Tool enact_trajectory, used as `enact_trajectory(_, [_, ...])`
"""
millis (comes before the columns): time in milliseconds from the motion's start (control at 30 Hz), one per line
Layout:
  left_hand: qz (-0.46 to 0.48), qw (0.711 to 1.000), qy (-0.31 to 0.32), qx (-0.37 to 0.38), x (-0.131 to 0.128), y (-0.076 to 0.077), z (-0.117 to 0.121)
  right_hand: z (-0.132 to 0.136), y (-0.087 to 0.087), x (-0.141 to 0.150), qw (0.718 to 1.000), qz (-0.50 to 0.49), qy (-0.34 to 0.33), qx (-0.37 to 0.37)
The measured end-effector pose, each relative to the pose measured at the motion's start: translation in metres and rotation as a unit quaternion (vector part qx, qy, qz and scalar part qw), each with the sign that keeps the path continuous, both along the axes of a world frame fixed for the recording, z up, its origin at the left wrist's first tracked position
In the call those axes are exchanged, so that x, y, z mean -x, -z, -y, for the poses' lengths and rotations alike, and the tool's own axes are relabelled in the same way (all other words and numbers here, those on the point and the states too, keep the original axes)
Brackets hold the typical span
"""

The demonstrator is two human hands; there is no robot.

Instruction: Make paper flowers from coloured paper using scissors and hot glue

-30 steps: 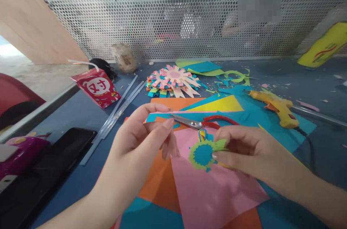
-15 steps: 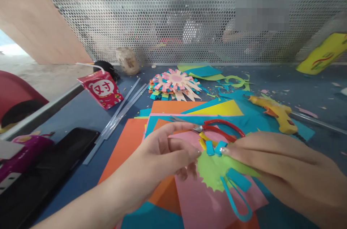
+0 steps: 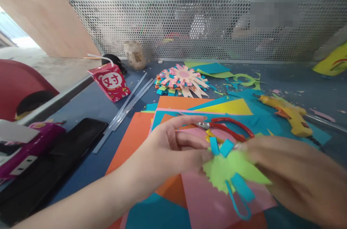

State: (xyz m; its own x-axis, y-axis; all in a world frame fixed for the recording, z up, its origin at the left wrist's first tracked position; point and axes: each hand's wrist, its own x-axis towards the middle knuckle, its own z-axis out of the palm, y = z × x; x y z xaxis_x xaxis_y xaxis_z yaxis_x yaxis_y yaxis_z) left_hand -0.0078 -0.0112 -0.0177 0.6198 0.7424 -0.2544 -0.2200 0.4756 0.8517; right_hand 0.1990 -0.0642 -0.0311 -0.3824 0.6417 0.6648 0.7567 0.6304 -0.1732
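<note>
A light green paper cutout [image 3: 226,169] with a jagged edge and blue paper strips on it is between my hands, above pink paper. Two short blue tabs [image 3: 227,147] stand at its top; a blue strip [image 3: 243,187] and a thin blue loop [image 3: 241,214] hang at its lower right. My left hand [image 3: 176,147] pinches the cutout's left edge, index finger stretched out above. At the cutout's right side is my right hand [image 3: 295,171], its fingertips blurred close to a blue tab. Just behind lie red-handled scissors [image 3: 230,124], partly covered by my left hand.
Coloured paper sheets [image 3: 127,138] spread under my hands. A yellow glue gun [image 3: 290,113] lies to the right, with glue sticks [image 3: 127,104], a red drink carton [image 3: 111,81] and a black phone [image 3: 81,146] leftward. Paper rosettes [image 3: 181,77] are stacked behind, before a perforated metal panel [image 3: 168,16].
My left thumb has come onto the cutout's left edge. My right hand has drawn slightly off the blue tab to the right. The view has shifted a little left.
</note>
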Motion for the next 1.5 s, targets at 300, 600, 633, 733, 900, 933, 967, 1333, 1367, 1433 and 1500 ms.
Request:
enact_trajectory(300, [-0.005, 0.985, -0.169, -0.033, 0.0, -0.007, -0.001, -0.012, 0.006, 0.013, 0.9, -0.219, -0.041, 0.375])
enact_trajectory(600, [-0.016, 0.983, -0.174, -0.054, -0.004, -0.004, 0.002, -0.01, 0.001, 0.02, 0.87, -0.277, 0.089, 0.399])
enact_trajectory(633, [-0.02, 0.983, -0.172, -0.054, -0.004, -0.004, 0.002, -0.011, 0.001, 0.023, 0.875, -0.277, 0.11, 0.382])
enact_trajectory(733, [-0.032, 0.984, -0.164, -0.054, -0.003, -0.003, 0.003, -0.014, 0.0, 0.03, 0.888, -0.272, 0.134, 0.345])
enact_trajectory(900, [-0.052, 0.985, -0.155, -0.062, -0.003, -0.003, 0.004, -0.012, 0.0, 0.03, 0.894, -0.264, 0.121, 0.34])
enact_trajectory(933, [-0.054, 0.984, -0.154, -0.067, -0.003, -0.003, 0.004, -0.011, 0.0, 0.028, 0.893, -0.263, 0.111, 0.348])
enact_trajectory(967, [-0.056, 0.984, -0.151, -0.072, -0.003, -0.003, 0.005, -0.01, -0.001, 0.025, 0.892, -0.26, 0.091, 0.358])
enact_trajectory(1333, [-0.069, 0.983, -0.143, -0.094, -0.006, -0.004, 0.005, -0.009, 0.002, 0.018, 0.837, -0.346, 0.012, 0.423])
enact_trajectory(1367, [-0.071, 0.982, -0.144, -0.099, -0.007, -0.003, 0.006, -0.009, 0.002, 0.02, 0.834, -0.35, 0.017, 0.426])
enact_trajectory(1433, [-0.078, 0.979, -0.151, -0.113, -0.009, -0.003, 0.008, -0.009, 0.001, 0.022, 0.837, -0.339, 0.021, 0.43])
enact_trajectory(1500, [-0.083, 0.975, -0.16, -0.13, -0.011, -0.002, 0.01, -0.01, 0.0, 0.022, 0.843, -0.327, 0.02, 0.426])
